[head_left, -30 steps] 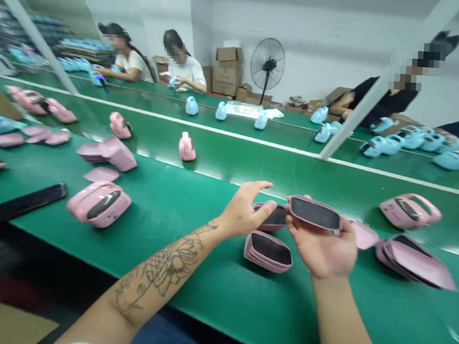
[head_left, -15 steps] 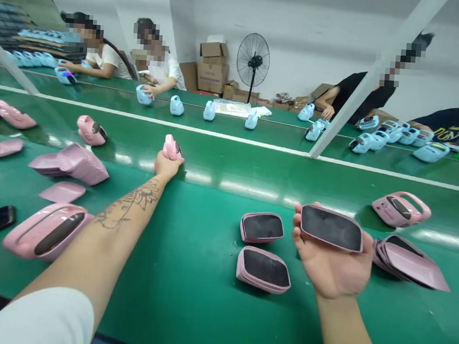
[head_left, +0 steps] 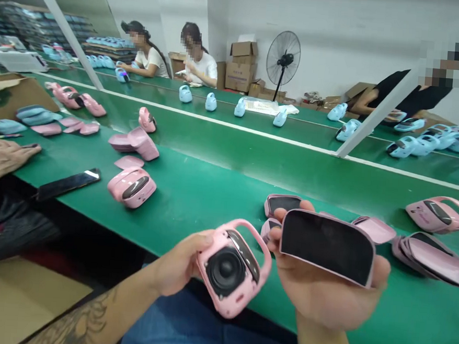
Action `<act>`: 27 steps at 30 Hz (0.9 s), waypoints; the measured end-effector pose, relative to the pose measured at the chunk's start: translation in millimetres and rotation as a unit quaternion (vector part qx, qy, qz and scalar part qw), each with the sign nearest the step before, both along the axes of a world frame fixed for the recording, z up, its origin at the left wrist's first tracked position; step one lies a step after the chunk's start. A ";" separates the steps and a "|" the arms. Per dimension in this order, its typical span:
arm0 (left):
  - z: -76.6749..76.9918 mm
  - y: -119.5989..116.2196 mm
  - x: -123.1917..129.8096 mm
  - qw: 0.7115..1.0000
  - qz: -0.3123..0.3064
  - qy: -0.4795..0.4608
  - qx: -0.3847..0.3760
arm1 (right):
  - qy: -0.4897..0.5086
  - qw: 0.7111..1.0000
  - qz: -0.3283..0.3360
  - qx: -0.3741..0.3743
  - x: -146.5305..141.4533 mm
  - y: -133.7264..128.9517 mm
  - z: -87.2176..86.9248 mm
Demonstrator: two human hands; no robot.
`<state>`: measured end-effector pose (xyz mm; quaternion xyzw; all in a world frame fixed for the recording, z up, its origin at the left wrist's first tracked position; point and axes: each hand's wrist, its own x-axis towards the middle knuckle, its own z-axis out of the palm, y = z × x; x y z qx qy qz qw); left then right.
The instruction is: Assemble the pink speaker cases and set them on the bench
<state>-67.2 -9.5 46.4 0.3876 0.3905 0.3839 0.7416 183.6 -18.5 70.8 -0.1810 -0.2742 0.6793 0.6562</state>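
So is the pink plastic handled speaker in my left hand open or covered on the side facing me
Open: the pink handled speaker shows its round black cone bare, nothing over it.

No words or numbers can be read. Faint purplish print is borne by a stacked carton (head_left: 239, 77) in the background — too small to be made out. Small dark marks are seen on the pink handled device (head_left: 430, 217) at far right — likewise illegible.
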 end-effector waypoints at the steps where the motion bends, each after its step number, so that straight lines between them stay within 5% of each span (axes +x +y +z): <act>1: -0.9 -15.8 4.6 0.999 -0.020 -0.011 -0.027 | -0.009 1.000 -0.006 -0.018 -7.7 -8.2 -8.8; 4: -4.9 -45.3 12.6 0.993 -0.073 -0.049 -0.074 | -0.021 0.996 -0.051 -0.069 -21.4 -30.7 -35.4; 8: -12.9 -66.2 18.3 0.991 -0.080 -0.104 -0.020 | -0.006 0.985 -0.133 -0.108 -28.9 -49.1 -56.6; 14: -32.5 -76.1 32.6 0.995 0.015 -0.023 0.092 | 0.006 0.978 -0.158 -0.138 -43.5 -59.4 -59.9; 18: -40.4 -71.9 28.1 0.970 0.109 0.032 0.215 | 0.013 0.987 -0.112 -0.114 -51.6 -61.2 -61.1; 27: -56.6 -71.2 3.4 0.986 0.118 0.040 0.107 | -0.121 0.989 -0.087 -0.003 -53.0 -68.1 -108.1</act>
